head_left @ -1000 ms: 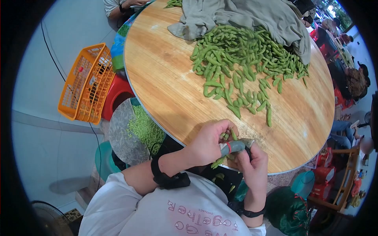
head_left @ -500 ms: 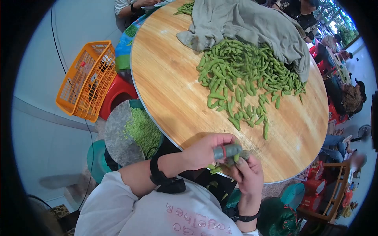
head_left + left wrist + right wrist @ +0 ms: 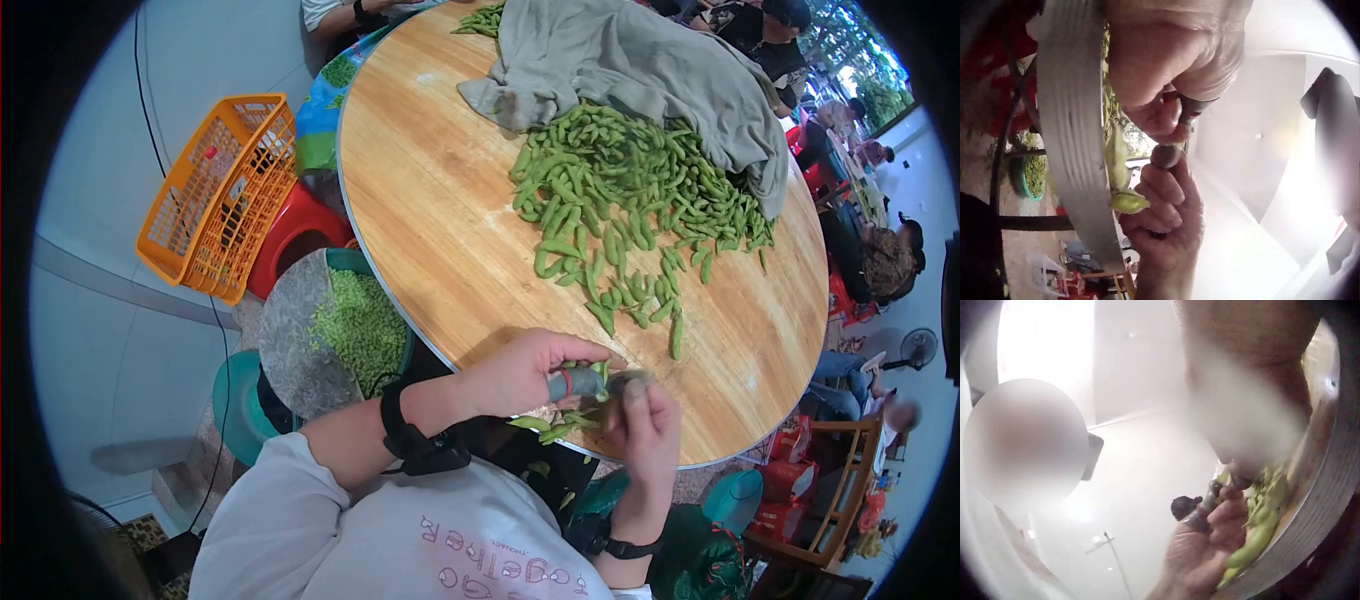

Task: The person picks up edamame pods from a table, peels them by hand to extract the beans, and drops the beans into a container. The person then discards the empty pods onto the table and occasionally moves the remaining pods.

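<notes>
My left hand is over the table's near edge, a grey cover with a red band on its thumb. It grips a green soybean pod by the fingertips. Facing it is my right hand, fingers curled, with a dark grey cover at the tip of one digit. In the left wrist view that covered tip meets the left fingertips. I cannot tell whether the right fingers pinch the pod. Several loose pods lie below the hands at the table rim, also visible as pods in the right wrist view.
A large heap of pods covers the far half of the round wooden table, partly under a grey cloth. Left of the table, shelled beans fill a round container beside a red stool and an orange crate.
The head view has shifted, so the table sits lower in it. The right fingertips closed in on the pod half a second ago and now are slightly farther right of it.
</notes>
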{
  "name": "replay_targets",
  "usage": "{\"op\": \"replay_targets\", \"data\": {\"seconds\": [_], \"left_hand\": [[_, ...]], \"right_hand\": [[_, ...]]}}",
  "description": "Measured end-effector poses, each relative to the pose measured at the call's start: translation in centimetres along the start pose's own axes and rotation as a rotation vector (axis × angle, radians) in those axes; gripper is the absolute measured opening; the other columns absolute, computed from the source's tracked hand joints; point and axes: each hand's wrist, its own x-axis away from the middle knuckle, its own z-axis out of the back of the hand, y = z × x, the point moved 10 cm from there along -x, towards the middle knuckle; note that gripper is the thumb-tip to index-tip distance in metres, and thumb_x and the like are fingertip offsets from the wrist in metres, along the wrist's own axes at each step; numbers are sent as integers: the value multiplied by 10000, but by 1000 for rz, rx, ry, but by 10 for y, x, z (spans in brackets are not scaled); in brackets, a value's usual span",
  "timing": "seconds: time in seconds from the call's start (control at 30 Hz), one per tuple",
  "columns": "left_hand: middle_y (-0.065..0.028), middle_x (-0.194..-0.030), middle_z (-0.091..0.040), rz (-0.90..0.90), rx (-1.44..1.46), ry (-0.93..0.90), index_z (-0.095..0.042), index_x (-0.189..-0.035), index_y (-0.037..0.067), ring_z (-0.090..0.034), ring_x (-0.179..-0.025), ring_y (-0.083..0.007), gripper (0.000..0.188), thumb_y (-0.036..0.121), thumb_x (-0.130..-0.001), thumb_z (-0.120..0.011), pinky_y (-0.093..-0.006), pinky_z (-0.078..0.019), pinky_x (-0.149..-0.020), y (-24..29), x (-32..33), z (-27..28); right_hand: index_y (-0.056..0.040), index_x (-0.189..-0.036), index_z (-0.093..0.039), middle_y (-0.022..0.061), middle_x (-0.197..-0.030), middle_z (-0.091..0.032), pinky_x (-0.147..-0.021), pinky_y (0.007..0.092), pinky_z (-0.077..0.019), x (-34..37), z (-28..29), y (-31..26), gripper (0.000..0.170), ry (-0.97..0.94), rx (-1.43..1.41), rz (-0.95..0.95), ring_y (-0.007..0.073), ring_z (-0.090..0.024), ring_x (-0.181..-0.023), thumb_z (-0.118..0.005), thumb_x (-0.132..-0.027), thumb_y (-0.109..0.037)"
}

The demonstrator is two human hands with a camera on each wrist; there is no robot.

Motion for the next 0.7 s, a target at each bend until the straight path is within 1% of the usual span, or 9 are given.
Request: {"op": "replay_targets", "data": {"seconds": [0.07, 0.23, 0.37, 0.43, 0.5, 0.53, 0.57, 0.63, 0.7], "left_hand": [[-38, -802, -580, -131, -578, 101, -500, -1215, 68, -564, -651, -118, 397, 23, -824, -556, -244, -469, -622, 18, 4, 0], [-118, -815, -578, -277, -793, 183, -522, -1182, 62, -595, -695, -230, 515, -59, -683, -565, -291, -479, -585, 32, 13, 2], [-91, -802, -573, -640, -895, -3, -586, -1043, 40, -590, -694, -208, 365, -65, -695, -561, -277, -476, -612, 54, 33, -21], [-78, -803, -573, -722, -849, 9, -602, -988, 32, -590, -695, -186, 300, -74, -714, -544, -265, -476, -616, 61, 39, -22], [-47, -805, -561, -446, -588, 355, -570, -982, 34, -562, -665, -135, 252, -85, -779, -481, -230, -453, -584, 53, 32, 24], [-31, -821, -547, -312, 101, 355, -524, -980, 43, -522, -672, -95, 163, -30, -847, -463, -198, -397, -552, 30, 25, 46], [-31, -821, -547, -314, 101, 356, -524, -980, 43, -522, -672, -95, 163, -30, -847, -463, -198, -397, -552, 30, 22, 54], [-32, -824, -535, -249, 169, 354, -493, -1010, 52, -494, -681, -90, 135, 31, -878, -474, -179, -343, -538, 20, 19, 68], [-32, -836, -533, -249, 201, 357, -505, -982, 42, -492, -715, -78, 97, 70, -891, -488, -169, -319, -534, 19, 18, 60]], "right_hand": [[10, -922, -585, -12, -655, -542, -523, 182, -369, -4, -1, -12, 144, 24, 12, 66, 38, -457, -573, -544, -873, -119], [18, -888, -584, -30, -698, -555, -542, 181, -382, -1, -14, -17, 93, 55, 53, 93, 29, -461, -599, -586, -844, -64], [-22, -823, -531, -50, -530, -416, -335, 163, -235, 4, -40, 17, 94, -167, -806, -254, 5, -300, -380, -563, -858, -103], [-35, -820, -508, -49, -517, -390, -311, 158, -229, 4, -44, 16, 87, -157, -884, -259, 8, -303, -358, -547, -855, -104], [-14, -846, -540, -28, -537, -444, -331, 163, -233, 5, -41, 3, 79, -145, -678, -190, 8, -311, -372, -558, -834, -89], [13, -894, -573, 15, -560, -497, -368, 209, -306, 7, -42, -11, 138, -340, -185, -54, 52, -388, -403, -576, -818, -102], [13, -894, -573, 15, -560, -497, -368, 209, -306, 2, -42, -9, 138, -342, -185, -54, 52, -388, -403, -576, -818, -102], [15, -955, -591, 63, -577, -525, -435, 270, -377, -13, -38, -47, 204, -186, 462, 458, 125, -461, -453, -600, -804, -122], [-4, -903, -583, 125, -571, -533, -495, 342, -436, -32, -23, -55, 207, 91, 743, 328, 230, -544, -506, -630, -787, -168]]}}
